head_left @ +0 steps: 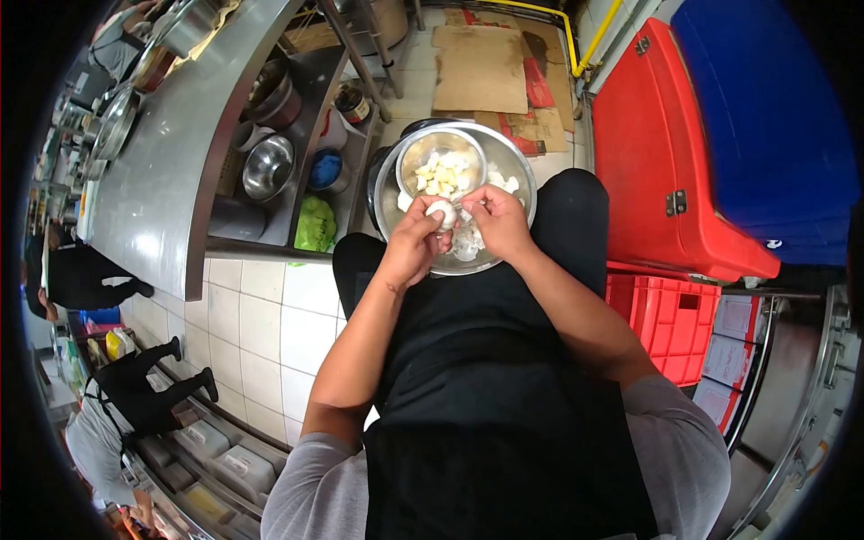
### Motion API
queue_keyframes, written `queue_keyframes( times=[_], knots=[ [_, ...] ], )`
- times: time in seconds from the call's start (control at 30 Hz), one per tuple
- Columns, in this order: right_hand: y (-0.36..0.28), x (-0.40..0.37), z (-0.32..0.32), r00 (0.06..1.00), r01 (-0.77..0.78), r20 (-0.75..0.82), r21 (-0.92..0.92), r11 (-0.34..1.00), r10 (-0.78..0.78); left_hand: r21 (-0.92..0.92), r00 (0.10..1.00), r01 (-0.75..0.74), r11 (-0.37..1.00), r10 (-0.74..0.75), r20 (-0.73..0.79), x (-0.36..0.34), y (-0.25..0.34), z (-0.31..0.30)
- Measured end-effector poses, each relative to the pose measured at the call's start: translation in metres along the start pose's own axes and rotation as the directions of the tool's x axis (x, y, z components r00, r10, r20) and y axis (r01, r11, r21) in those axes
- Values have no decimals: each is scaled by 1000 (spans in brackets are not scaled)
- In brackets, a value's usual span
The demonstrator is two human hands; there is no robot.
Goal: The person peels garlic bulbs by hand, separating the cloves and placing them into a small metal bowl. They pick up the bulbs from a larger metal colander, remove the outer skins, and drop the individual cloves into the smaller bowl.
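A white garlic bulb (441, 215) rests in the curled fingers and thumb of my left hand (416, 236). Close beside it, my right hand (497, 221) has its thumb and forefinger pinched together; whatever may be between them is too small to make out. Both hands are over a large metal basin (520, 162) between my knees. Inside the basin's far part sits a smaller steel bowl (479, 155) with many pale peeled garlic cloves (441, 173). Papery garlic skins (467, 243) lie in the basin below my hands, and more whitish pieces show at its right side.
On my left stands a steel table (171, 153), its lower shelf holding a metal bowl (269, 167) and a green bag (315, 223). A red cooler (643, 153) and red crate (670, 324) flank my right. Cardboard (480, 70) covers the floor ahead. Other people work at far left.
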State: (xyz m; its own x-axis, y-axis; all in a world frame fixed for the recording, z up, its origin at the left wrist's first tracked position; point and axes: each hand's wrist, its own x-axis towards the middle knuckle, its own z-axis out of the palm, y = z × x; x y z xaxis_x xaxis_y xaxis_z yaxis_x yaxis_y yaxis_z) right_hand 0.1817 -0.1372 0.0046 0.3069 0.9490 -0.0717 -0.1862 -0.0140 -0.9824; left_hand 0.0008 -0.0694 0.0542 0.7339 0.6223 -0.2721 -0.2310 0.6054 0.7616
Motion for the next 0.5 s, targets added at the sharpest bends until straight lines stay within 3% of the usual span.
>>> queue_keyframes(
  times=[0.07, 0.1, 0.17, 0.2, 0.27, 0.33, 0.43, 0.5],
  knots=[
    [6, 3, -7, 974, 156, -74, -464, 872, -214, -61, 998, 25, 998, -28, -52, -4, 9, 13],
    [0, 2, -6, 974, 157, -74, -464, 872, -214, -125, 992, 46, 991, -60, -107, -6, 12, 16],
    [-23, -5, -1, 856, 414, 44, -656, 631, -516, -98, 996, 21, 995, -29, -81, -1, 3, 2],
    [-29, -7, 1, 856, 415, 45, -656, 631, -516, -72, 999, -3, 997, -1, -54, 2, -2, -3],
    [-35, -12, 6, 966, 259, 121, -428, 866, -229, -26, 998, -34, 999, 32, -52, 6, -13, -11],
    [-28, -15, 11, 966, 252, 148, -373, 893, -210, 21, 997, -60, 998, 61, -45, 7, -17, -9],
    [-25, -17, 11, 958, 268, 188, -333, 904, -215, 91, 980, -71, 993, 86, -181, 9, -24, -5],
    [-19, -16, 11, 974, 187, 170, -249, 950, -147, 160, 977, -81, 984, 111, -184, 9, -24, -4]
  ],
)
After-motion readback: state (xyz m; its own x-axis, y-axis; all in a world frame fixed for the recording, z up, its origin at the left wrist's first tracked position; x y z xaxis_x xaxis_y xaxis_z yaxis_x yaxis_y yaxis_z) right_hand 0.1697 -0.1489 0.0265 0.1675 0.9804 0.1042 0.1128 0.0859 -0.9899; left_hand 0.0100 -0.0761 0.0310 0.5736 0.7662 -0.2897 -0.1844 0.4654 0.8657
